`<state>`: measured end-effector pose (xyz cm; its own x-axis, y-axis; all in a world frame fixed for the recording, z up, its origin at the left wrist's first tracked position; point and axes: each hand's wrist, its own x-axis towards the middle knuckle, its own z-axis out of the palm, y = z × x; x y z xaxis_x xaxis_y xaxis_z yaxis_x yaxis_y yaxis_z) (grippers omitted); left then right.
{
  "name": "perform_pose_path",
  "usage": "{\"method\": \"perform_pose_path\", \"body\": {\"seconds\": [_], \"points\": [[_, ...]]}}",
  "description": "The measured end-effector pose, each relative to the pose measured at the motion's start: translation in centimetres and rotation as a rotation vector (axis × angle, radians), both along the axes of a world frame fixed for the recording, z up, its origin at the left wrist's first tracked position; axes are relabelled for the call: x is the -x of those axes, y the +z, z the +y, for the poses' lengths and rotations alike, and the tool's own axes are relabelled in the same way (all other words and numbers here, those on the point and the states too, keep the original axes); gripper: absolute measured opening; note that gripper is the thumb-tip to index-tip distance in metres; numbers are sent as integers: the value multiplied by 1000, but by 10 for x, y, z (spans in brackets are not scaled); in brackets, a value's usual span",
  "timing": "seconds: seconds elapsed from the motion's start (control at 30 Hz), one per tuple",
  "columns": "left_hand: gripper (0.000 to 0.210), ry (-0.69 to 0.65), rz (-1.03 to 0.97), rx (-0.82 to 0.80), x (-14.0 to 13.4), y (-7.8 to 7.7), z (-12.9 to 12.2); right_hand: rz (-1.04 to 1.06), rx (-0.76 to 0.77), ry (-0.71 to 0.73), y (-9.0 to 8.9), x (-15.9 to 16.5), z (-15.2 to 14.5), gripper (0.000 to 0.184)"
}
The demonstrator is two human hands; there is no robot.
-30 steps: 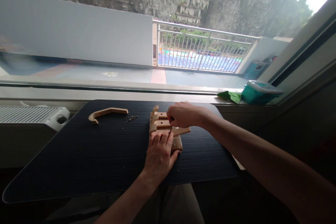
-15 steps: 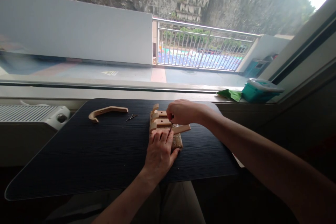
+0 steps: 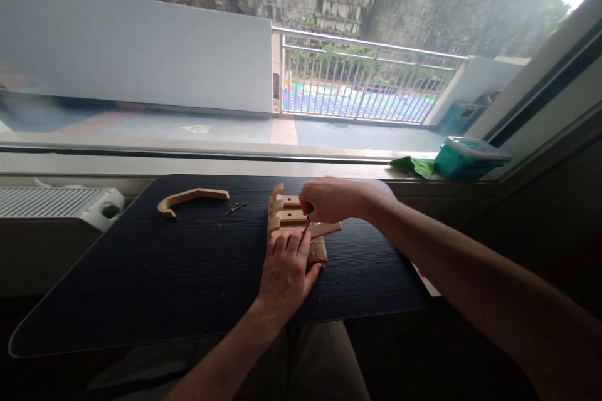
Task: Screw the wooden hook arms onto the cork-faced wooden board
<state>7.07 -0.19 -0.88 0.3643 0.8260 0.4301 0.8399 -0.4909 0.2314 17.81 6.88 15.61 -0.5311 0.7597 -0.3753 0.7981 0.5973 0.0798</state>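
My right hand (image 3: 327, 199) is closed in a fist around a thin metal tool whose handle is hidden. Its narrow shaft (image 3: 306, 226) slants down to the nearest wooden hook (image 3: 327, 229). Fingers pressed together, my left hand (image 3: 285, 269) holds that hook down on a brownish block (image 3: 318, 252), the thumb along the block's near side. Two more curved wooden hooks, a middle one (image 3: 292, 215) and a far one (image 3: 290, 200), lie side by side on the block, each with a dark hole. The tool's tip is hidden near my left fingers.
On the dark table (image 3: 155, 276), a loose curved wooden hook (image 3: 195, 193) lies to the left, beside several small screws (image 3: 235, 208). The windowsill holds a green cloth (image 3: 414, 166) and a teal box (image 3: 465, 160). A white radiator (image 3: 61, 207) stands left of the table.
Both hands stay in nearly the same place, with the thin tool still at the nearest hook. The view has shifted very slightly.
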Motion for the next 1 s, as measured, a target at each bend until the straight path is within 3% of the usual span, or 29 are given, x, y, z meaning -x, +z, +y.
{"method": "perform_pose_path", "body": {"seconds": [0.27, 0.43, 0.53, 0.83, 1.0], "points": [[52, 0, 2, 0, 0, -1, 0, 47, -129, 4, -18, 3, 9, 27], [51, -4, -11, 6, 0, 1, 1, 19, -16, 1, -4, 3, 5, 39], [52, 0, -10, 7, -1, 1, 1, 44, 4, 4, 4, 0, 0, 34], [51, 4, 0, -13, -1, 2, 0, 70, -81, -4, -12, -3, 3, 24], [51, 2, 0, -10, -1, 2, -1, 10, -99, -76, -6, -2, 2, 31]]}}
